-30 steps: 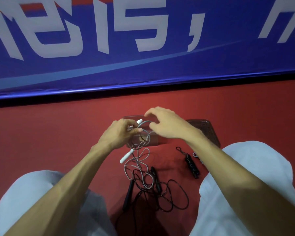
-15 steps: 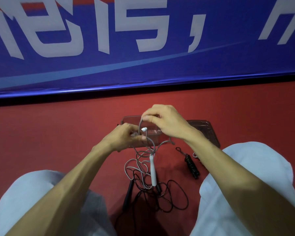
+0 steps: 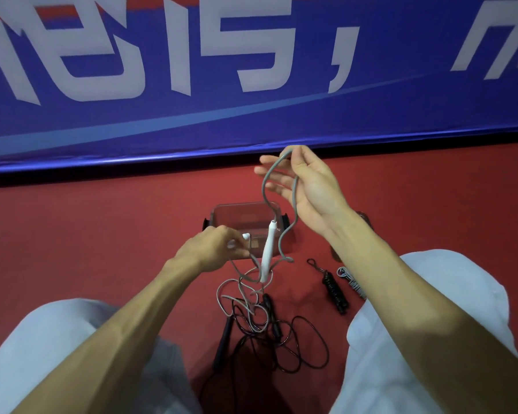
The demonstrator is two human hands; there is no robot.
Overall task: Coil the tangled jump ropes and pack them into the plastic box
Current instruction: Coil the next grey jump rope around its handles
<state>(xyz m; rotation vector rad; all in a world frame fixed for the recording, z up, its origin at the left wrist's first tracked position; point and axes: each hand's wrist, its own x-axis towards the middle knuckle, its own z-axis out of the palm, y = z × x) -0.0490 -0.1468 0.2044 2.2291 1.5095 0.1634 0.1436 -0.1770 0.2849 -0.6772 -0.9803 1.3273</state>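
Observation:
My right hand (image 3: pixel 307 183) is raised, palm toward me, with a loop of the grey jump rope (image 3: pixel 293 216) draped over its thumb and forefinger. One white handle (image 3: pixel 267 252) dangles from that loop in front of the clear plastic box (image 3: pixel 245 218). My left hand (image 3: pixel 213 249) is lower, pinching the rope's other white handle end. The rest of the grey rope lies tangled with a black jump rope (image 3: pixel 281 333) on the red floor between my knees.
A coiled black rope bundle (image 3: pixel 334 289) and a coiled grey one (image 3: pixel 353 282) lie on the floor to the right of the tangle. The box's lid (image 3: pixel 364 218) shows behind my right wrist. A blue banner wall (image 3: pixel 251 85) stands just beyond the box.
My right hand has lifted up and turned palm toward me, drawing a long loop of grey rope out of the tangle. The white handle rose with it. My left hand moved slightly left.

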